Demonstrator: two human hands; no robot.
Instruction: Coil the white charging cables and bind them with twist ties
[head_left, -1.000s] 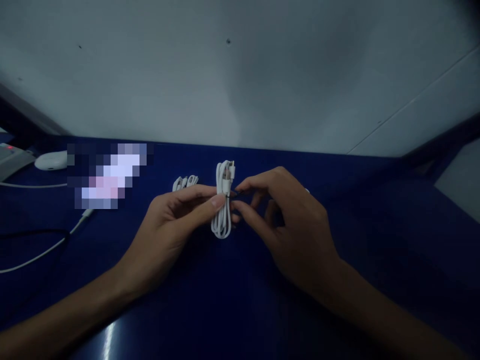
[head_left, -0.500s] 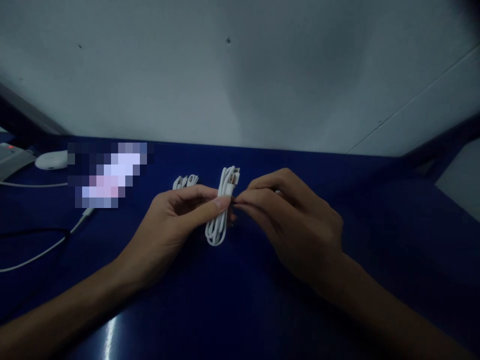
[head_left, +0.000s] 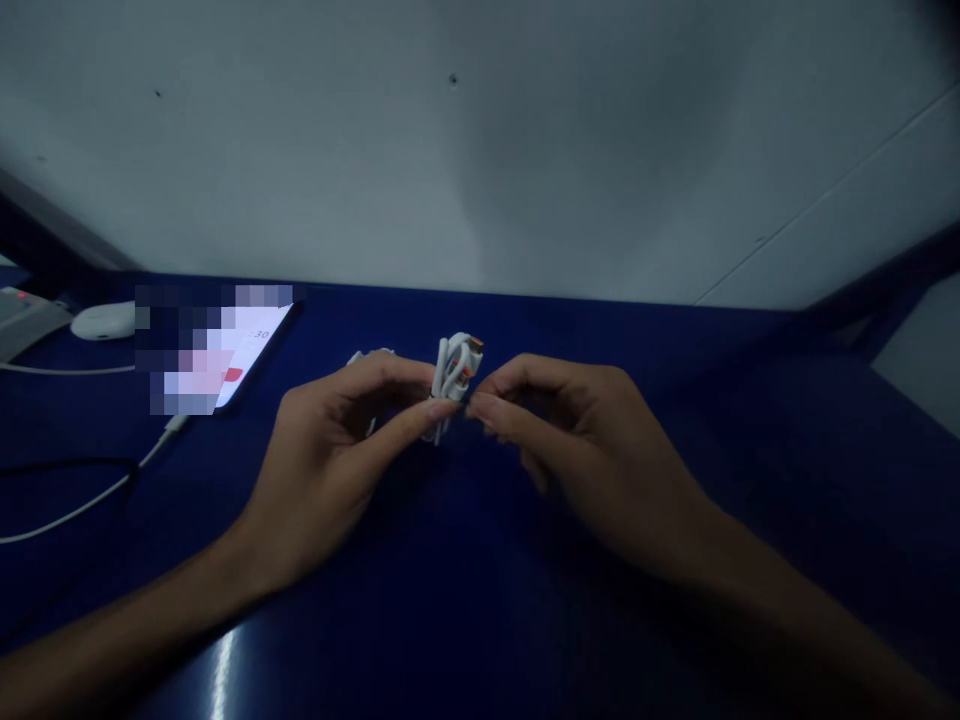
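Note:
A coiled white USB cable stands tilted between the thumb and fingers of my left hand. Its plug ends, with metal and orange parts, show at the top of the bundle. A thin dark band seems to cross the coil by my left thumb. Just right of the bundle, the thumb and forefinger of my right hand are pinched together. Whatever lies between those fingertips is too small to make out. Behind my left hand, another coiled white cable lies on the table, mostly hidden.
On the blue table, a lit phone, partly blurred out, lies at the left with a white cable plugged in. A white rounded object and a pale box with a red light are farther left. A pale wall rises behind.
The coiled cable has turned in my left hand, so its plug end faces me more and its lower loops are mostly hidden. My right hand has rolled, with its thumb now on top.

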